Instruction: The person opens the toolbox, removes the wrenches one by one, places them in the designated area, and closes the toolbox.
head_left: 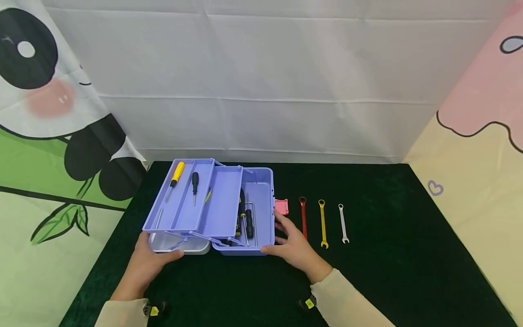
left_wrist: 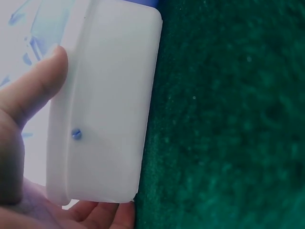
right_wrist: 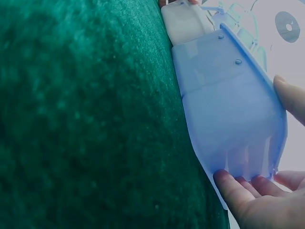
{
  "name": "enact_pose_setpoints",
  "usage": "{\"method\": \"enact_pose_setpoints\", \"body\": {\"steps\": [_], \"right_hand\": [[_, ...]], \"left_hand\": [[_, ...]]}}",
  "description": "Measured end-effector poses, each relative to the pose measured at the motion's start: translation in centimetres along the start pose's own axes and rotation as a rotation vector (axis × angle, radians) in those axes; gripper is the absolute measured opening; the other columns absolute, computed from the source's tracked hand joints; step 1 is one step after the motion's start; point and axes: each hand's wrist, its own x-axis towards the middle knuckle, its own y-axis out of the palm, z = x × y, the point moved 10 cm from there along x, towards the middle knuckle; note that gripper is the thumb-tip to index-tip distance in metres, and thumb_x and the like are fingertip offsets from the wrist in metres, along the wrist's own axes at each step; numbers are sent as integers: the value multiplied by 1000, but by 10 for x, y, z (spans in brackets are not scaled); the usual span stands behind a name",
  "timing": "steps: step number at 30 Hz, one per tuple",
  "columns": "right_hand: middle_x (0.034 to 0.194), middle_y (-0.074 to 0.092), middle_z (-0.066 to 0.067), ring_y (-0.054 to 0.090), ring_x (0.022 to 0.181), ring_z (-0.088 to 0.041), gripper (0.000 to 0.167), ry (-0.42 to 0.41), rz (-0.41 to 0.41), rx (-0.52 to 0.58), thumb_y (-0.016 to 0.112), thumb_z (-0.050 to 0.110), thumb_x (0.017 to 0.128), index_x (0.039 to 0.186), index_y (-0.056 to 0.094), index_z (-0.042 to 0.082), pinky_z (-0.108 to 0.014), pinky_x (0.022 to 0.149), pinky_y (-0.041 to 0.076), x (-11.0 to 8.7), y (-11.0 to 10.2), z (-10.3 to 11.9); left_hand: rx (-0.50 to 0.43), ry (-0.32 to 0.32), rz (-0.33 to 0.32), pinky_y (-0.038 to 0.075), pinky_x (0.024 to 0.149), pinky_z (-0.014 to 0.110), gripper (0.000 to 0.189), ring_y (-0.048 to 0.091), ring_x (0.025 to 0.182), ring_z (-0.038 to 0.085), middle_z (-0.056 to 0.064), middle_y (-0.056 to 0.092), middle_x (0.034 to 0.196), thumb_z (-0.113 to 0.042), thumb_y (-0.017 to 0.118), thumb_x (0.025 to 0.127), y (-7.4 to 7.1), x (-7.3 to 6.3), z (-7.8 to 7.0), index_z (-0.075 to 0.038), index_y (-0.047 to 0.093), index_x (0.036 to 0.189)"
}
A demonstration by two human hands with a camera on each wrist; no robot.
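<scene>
A purple toolbox (head_left: 261, 181) stands opened out on the dark green cloth, its stepped trays (head_left: 222, 200) spread to the left. My left hand (head_left: 147, 263) grips the left end of the whitish lid (left_wrist: 109, 105), thumb over its edge and fingers round the end. At the other end, my right hand (head_left: 296, 247) holds the box, its thumb at the front rim and fingertips against the side wall (right_wrist: 233, 119). A yellow-handled screwdriver (head_left: 177, 171) and a black-handled screwdriver (head_left: 195, 179) lie in the top tray. Several more tools, including a dark screwdriver (head_left: 249, 222), lie in the deep compartment.
Right of the box, a red wrench (head_left: 303, 211), a yellow wrench (head_left: 323, 222) and a silver wrench (head_left: 343, 222) lie in a row. A pink latch (head_left: 282, 206) sticks out from the box's right side. White fabric (head_left: 261, 91) hangs behind the table.
</scene>
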Motion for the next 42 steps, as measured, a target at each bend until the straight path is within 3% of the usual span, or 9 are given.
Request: {"method": "enact_pose_setpoints", "body": {"steps": [9, 19, 29, 32, 38, 42], "right_hand": [[164, 25, -13, 36, 147, -36, 104, 29, 8, -34, 87, 16, 85, 166, 22, 18, -47, 109, 45, 3, 1, 2], [165, 23, -13, 35, 147, -37, 104, 46, 8, -12, 87, 17, 85, 165, 22, 19, -46, 109, 46, 3, 0, 0], [166, 21, -12, 35, 148, -36, 104, 65, 6, -6, 87, 19, 85, 166, 21, 22, -46, 109, 46, 1, 0, -4], [166, 21, -12, 34, 148, -36, 104, 59, 7, -7, 87, 19, 86, 166, 21, 21, -47, 109, 45, 1, 0, -3], [167, 20, -12, 33, 148, -36, 104, 47, 19, -3, 87, 18, 86, 166, 20, 20, -47, 110, 44, 0, 1, -2], [167, 20, -12, 33, 148, -36, 104, 47, 16, -5, 87, 18, 86, 166, 20, 19, -47, 110, 45, 0, 1, -2]], "left_hand": [[-5, -80, 17, 26, 113, 71, 132, 27, 140, 52, 27, 6, 167, -30, 87, 86, 0, -4, 8, -22, -20, 163], [9, -88, 5, 27, 113, 71, 130, 27, 141, 52, 28, 6, 167, -30, 87, 86, -4, -3, 11, -17, -17, 164], [-4, -88, -23, 31, 112, 70, 130, 30, 139, 51, 27, 10, 167, -32, 88, 85, -7, -7, 3, -15, -13, 165], [32, -75, -56, 33, 110, 71, 131, 33, 136, 51, 27, 15, 165, -36, 89, 83, -10, -8, -2, -13, -10, 165], [203, -30, -137, 30, 106, 77, 134, 34, 132, 53, 30, 21, 161, -51, 89, 77, -23, -11, -21, -12, -2, 166], [239, 46, -168, 28, 105, 79, 131, 33, 134, 55, 30, 23, 161, -47, 91, 76, -26, -15, -39, -12, 4, 167]]}}
